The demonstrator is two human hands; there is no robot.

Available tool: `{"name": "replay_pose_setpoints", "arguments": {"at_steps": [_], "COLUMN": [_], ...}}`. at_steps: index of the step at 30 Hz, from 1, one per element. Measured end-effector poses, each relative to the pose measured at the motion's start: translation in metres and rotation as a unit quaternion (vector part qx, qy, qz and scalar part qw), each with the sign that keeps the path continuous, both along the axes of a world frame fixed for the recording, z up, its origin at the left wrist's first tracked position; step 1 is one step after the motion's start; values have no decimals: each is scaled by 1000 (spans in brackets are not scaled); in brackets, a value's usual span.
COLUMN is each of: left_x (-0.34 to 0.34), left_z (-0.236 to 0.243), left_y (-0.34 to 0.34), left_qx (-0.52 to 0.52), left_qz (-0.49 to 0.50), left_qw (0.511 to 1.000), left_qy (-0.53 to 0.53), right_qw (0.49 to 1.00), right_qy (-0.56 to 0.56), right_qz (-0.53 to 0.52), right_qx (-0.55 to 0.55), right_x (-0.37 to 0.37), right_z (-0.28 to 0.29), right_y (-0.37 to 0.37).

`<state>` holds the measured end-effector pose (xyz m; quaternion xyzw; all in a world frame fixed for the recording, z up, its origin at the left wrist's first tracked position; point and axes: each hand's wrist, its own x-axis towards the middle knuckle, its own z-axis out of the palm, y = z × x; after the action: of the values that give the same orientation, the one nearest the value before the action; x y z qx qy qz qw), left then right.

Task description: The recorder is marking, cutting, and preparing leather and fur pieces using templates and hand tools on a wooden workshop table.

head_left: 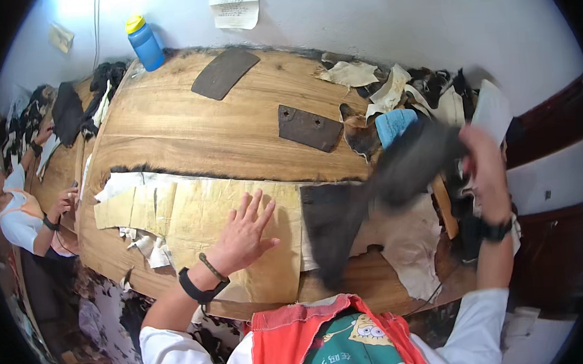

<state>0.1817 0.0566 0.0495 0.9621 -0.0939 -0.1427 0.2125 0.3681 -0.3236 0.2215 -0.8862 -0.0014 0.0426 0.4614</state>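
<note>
My left hand (241,237) has its fingers spread over a large yellowish paper sheet (195,216), which lies along the front of the wooden table with narrower pieces at its left. At the right, my right hand (483,165) grips a dark, flexible piece (417,157), blurred by motion and raised at that end, its lower part trailing over another dark piece (321,207) beside the paper. Pale, irregular hide (409,255) shows beneath on the right. A wooden strip (444,214) lies near my right hand.
On the wooden table (154,117) are two dark panels (225,72) (309,126), a blue bottle (144,44) with yellow lid, a blue cloth (395,123) and heaped hide scraps (355,74). A co-worker (15,219) works at the far left beside more scraps (67,112).
</note>
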Motion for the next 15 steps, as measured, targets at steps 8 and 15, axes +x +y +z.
{"name": "replay_pose_setpoints", "arguments": {"at_steps": [8, 15], "left_x": [-16, -6], "left_z": [-14, -22], "left_y": [93, 187], "left_qx": [48, 13], "left_qz": [146, 205], "left_qw": [984, 970], "left_qy": [-86, -127], "right_qw": [950, 805], "right_qy": [-271, -124], "right_qz": [146, 528], "right_qx": [54, -240], "right_x": [-3, -110], "right_z": [-67, -179], "right_y": [90, 144]}}
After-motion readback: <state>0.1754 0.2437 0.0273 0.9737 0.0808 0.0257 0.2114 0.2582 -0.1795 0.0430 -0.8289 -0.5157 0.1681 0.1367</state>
